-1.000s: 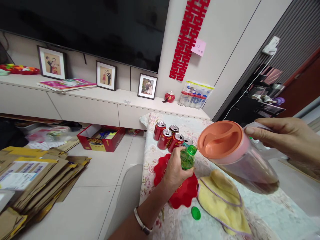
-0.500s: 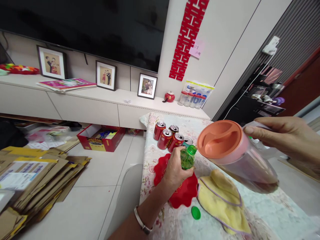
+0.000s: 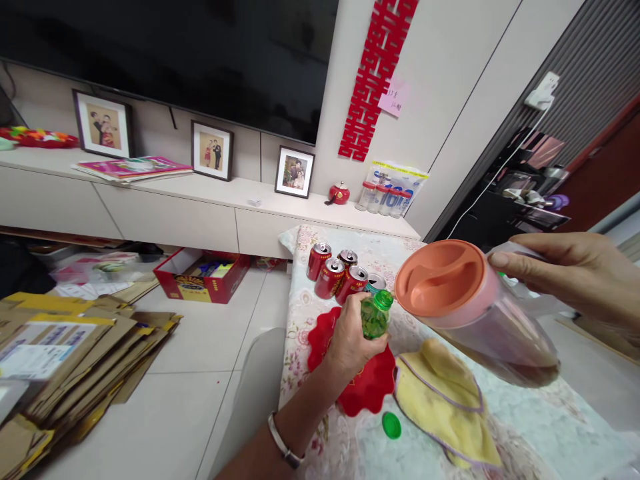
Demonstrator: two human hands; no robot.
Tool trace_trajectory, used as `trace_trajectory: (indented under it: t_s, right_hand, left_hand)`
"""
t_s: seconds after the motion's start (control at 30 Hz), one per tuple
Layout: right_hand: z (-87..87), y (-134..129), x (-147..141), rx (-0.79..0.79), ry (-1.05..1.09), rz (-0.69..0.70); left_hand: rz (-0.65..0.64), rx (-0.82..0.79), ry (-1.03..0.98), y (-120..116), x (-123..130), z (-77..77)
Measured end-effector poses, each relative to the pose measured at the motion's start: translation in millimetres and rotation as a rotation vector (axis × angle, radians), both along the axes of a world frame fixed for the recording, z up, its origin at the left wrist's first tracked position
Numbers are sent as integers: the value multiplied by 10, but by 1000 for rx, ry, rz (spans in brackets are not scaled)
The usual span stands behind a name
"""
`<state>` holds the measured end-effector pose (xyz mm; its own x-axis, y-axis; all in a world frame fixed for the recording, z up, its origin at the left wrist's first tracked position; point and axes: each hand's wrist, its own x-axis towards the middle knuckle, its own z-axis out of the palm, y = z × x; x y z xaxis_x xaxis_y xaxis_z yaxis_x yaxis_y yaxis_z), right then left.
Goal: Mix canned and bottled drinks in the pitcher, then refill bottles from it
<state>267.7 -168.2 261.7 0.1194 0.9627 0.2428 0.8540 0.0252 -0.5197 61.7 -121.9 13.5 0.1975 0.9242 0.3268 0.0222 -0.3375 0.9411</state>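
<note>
My left hand [image 3: 347, 340] is wrapped round a small green bottle [image 3: 375, 317] with its mouth uncapped, above a red scalloped tray [image 3: 367, 387]. In my right hand [image 3: 565, 273] is the handle of a clear pitcher [image 3: 505, 333] with an orange lid [image 3: 443, 277]. The pitcher tilts toward the bottle, its lid close to the bottle's mouth, and brown liquid lies along its lower side. No stream shows between the two. On the cloth lies a green cap [image 3: 391, 425], beside a yellow towel [image 3: 445, 407].
Several opened drink cans [image 3: 330, 277] stand behind the bottle on the flowered tablecloth [image 3: 540, 427]. Past the table runs a low white cabinet [image 3: 200, 213] with photo frames and glass jars [image 3: 383, 199]. Flattened cardboard [image 3: 95, 367] and a red box [image 3: 200, 277] are on the floor at left.
Almost nothing differs. The pitcher has shifted very slightly to the right; the bottle and both hands keep their places.
</note>
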Motion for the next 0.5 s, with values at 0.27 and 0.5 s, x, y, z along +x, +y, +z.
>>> trace_trajectory:
  t_s: [0.27,0.5]
  right_hand:
    - [-12,-5,2,-8,-7,-6]
    - [6,5,10,-3,-2,-8]
  left_hand:
    - [12,22,8,13,12,-14]
    - [5,9,2,11,13,-14]
